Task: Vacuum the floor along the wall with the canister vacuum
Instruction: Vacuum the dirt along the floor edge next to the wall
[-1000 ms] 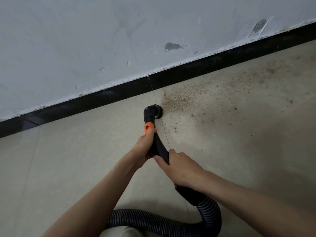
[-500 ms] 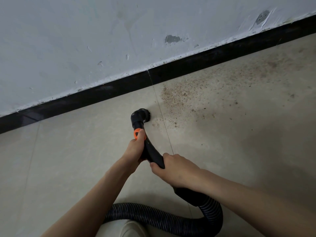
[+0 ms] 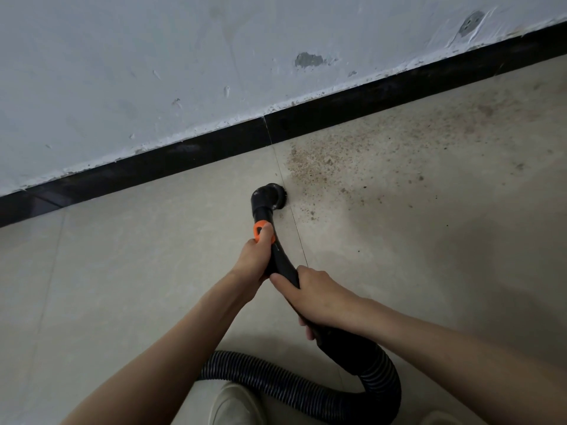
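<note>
- black curved wand [image 3: 280,259] of the canister vacuum sits near the middle of the view, angled up toward the wall [image 3: 153,72], an orange collar [image 3: 260,230] around it partway up.
- brush nozzle [image 3: 270,196] at the wand's tip rests on the floor [image 3: 122,256], at the left edge of a brown dirt patch [image 3: 322,164], near the black baseboard [image 3: 184,154] but apart from it.
- left hand [image 3: 254,262]: grip clenched around the wand just below the orange collar, thumb lying up over the collar.
- right hand [image 3: 319,297]: grip clenched around the wand's lower, thicker part, fingers wrapped under it, just behind the left hand.
- ribbed black hose [image 3: 276,381] leaves the wand's lower end, loops down to the right, then runs left across the bottom of the view under the left forearm.
- dirt: densest beside the nozzle and close to the baseboard, thinning into scattered specks to the right along the wall.
- floor tiles left of the nozzle look pale and show no such grit; a thin grout line runs from the baseboard down past the nozzle's right side.
- wall: white paint, chipped, with a grey bare spot [image 3: 308,59] above the baseboard.
- pale shoe toe [image 3: 233,406] at the bottom edge, just under the hose.
- canister body itself: out of view.
</note>
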The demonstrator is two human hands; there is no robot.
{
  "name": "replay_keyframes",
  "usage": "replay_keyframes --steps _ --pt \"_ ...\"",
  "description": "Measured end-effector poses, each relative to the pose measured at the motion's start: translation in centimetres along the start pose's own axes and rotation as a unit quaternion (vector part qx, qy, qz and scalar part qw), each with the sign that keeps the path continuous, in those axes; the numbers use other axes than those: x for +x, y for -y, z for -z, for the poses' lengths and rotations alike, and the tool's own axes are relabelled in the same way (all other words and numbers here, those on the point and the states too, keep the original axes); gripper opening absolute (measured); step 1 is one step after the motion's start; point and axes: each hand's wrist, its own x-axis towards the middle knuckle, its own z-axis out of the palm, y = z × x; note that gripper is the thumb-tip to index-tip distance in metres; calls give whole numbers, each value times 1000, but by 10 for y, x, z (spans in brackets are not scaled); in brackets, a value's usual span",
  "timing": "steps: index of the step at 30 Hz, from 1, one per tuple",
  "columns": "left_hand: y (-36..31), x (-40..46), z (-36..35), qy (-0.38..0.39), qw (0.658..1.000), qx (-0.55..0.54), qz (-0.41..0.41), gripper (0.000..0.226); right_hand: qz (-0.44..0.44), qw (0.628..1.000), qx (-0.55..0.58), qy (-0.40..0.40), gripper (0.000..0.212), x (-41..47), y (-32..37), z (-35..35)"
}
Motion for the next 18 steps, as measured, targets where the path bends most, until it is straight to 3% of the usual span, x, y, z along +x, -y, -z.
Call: replay_keyframes --steps 6,10,18 --pt "20 -10 16 -55 997 -50 10 43 5 996 -55 68 43 0 7 2" --pt "22 -14 18 -38 997 -58 16 44 1 994 -79 79 44 -3 8 2" --pt "24 -25 1 25 998 -50 26 38 -38 995 -8 89 46 -25 -12 9"
